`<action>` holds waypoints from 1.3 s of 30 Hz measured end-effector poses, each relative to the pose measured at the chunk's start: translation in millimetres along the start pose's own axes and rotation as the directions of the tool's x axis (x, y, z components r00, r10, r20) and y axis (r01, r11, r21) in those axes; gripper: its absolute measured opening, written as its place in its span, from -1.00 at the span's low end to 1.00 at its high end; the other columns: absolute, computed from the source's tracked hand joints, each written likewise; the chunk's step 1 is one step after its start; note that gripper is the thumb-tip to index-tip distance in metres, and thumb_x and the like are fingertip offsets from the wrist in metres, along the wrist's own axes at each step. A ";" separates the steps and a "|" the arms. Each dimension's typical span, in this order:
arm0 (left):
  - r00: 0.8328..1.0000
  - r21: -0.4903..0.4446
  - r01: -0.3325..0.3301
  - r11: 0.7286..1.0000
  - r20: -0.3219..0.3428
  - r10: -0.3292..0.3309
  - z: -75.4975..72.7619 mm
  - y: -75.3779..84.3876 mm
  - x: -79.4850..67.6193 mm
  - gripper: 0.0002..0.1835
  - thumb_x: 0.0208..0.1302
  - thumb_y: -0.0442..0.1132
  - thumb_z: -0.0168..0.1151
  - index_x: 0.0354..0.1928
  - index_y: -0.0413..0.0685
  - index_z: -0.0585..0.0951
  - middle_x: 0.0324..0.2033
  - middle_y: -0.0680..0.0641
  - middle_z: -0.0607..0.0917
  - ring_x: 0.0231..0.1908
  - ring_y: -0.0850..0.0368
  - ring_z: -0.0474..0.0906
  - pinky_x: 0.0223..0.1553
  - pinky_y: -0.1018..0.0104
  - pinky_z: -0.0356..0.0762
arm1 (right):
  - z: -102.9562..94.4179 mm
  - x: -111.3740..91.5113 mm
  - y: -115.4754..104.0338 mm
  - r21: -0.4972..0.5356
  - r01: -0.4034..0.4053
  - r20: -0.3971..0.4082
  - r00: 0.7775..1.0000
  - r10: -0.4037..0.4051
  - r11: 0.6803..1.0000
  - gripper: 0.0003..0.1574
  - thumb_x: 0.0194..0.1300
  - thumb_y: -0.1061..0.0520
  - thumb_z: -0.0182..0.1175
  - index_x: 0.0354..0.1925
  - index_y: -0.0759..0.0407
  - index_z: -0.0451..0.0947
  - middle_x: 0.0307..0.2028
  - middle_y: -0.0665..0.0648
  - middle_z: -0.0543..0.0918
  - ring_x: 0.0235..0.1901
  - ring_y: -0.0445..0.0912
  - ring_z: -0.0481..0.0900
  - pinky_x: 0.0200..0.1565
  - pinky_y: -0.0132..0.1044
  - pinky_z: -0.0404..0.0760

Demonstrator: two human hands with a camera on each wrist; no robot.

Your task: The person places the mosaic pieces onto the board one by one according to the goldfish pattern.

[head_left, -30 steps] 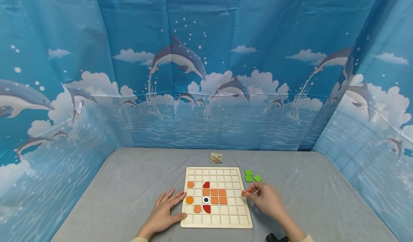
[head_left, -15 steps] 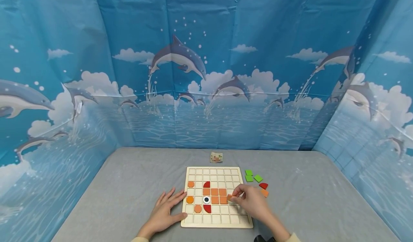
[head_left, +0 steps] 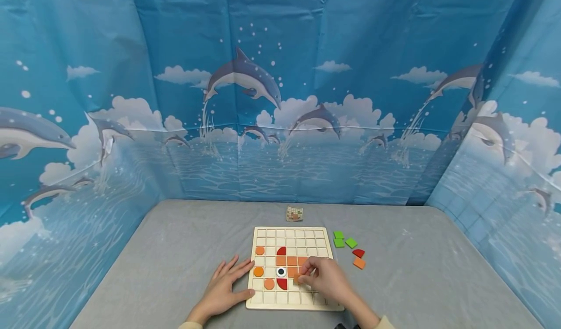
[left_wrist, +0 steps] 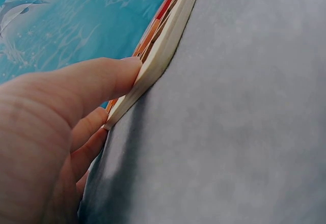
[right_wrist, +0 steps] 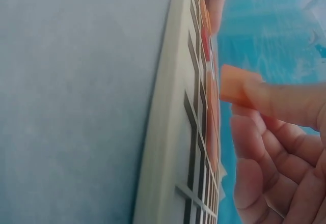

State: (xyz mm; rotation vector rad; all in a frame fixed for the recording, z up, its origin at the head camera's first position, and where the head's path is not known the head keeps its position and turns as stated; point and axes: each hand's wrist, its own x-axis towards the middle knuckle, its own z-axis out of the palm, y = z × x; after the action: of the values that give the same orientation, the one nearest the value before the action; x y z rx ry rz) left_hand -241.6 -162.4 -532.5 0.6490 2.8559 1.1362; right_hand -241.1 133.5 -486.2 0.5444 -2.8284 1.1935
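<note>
A pale wooden grid board [head_left: 268, 303] lies on the grey table, with orange squares, orange discs, red quarter-circles and a black-and-white eye disc [head_left: 281, 272] set in its cells. Above the board my right hand [head_left: 326, 278] pinches an orange square tile [head_left: 296, 279] between thumb and fingers; in the right wrist view the tile [right_wrist: 235, 84] is held clear of the grid. My left hand [head_left: 223, 286] rests at the board's left edge, fingers spread. In the left wrist view its thumb [left_wrist: 114, 75] touches the board's rim [left_wrist: 170, 40].
Right of the board lie several green squares [head_left: 339, 242], a red quarter-circle [head_left: 358, 253] and an orange square [head_left: 359, 262]. A small patterned card [head_left: 294, 214] sits behind the board. A blue dolphin curtain [head_left: 280, 163] hangs around the table's back and sides.
My right hand has carried the orange tile leftward from the board's right edge to over its middle, uncovering the loose red and orange pieces. My left hand has stayed in place.
</note>
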 end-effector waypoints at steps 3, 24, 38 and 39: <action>1.000 0.003 -0.010 1.000 -0.003 0.010 0.4 -0.2 -0.3 -0.26 0.11 0.19 0.28 0.32 0.05 0.43 0.30 0.02 0.38 0.39 -0.17 -0.02 0.30 -0.15 -0.33 | 2.3 -0.3 -1.5 0.010 -0.005 0.020 1.000 0.005 1.000 -0.79 0.07 0.13 0.42 -0.51 -0.04 0.54 -0.60 -0.17 0.49 -0.65 -0.25 0.36 -0.62 -0.38 0.38; 1.000 -0.002 -0.022 1.000 -0.017 0.022 0.8 0.1 -1.0 -0.26 0.10 0.18 0.30 0.31 0.03 0.44 0.30 0.01 0.38 0.38 -0.18 -0.02 0.29 -0.16 -0.33 | 9.2 1.8 -7.3 -0.084 0.092 0.024 0.996 -0.091 0.992 -0.79 0.06 0.19 0.41 -0.55 -0.06 0.59 -0.64 -0.24 0.47 -0.62 -0.34 0.36 -0.55 -0.41 0.36; 1.000 -0.003 -0.007 1.000 -0.005 0.007 -0.8 2.6 -1.0 -0.25 0.10 0.19 0.30 0.31 0.00 0.45 0.30 -0.01 0.38 0.38 -0.19 -0.02 0.29 -0.17 -0.33 | 9.6 2.3 -7.7 -0.147 0.082 0.012 0.997 -0.081 0.986 -0.80 0.07 0.17 0.40 -0.57 -0.08 0.62 -0.61 -0.27 0.47 -0.58 -0.37 0.39 -0.51 -0.39 0.40; 1.000 -0.005 -0.006 1.000 -0.005 0.006 -0.7 2.4 -0.9 -0.25 0.10 0.18 0.30 0.30 0.00 0.45 0.30 -0.02 0.38 0.38 -0.19 -0.02 0.29 -0.17 -0.33 | 9.8 2.4 -7.6 -0.148 0.078 0.012 0.997 -0.077 0.986 -0.80 0.07 0.17 0.40 -0.57 -0.08 0.62 -0.61 -0.26 0.47 -0.58 -0.36 0.39 -0.51 -0.39 0.39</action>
State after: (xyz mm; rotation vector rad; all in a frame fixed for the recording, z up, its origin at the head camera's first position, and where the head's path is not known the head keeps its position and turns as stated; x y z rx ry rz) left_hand -239.9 -161.7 -530.6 0.6558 2.8566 1.1464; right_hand -239.7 121.0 -487.6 0.6431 -2.8423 0.9600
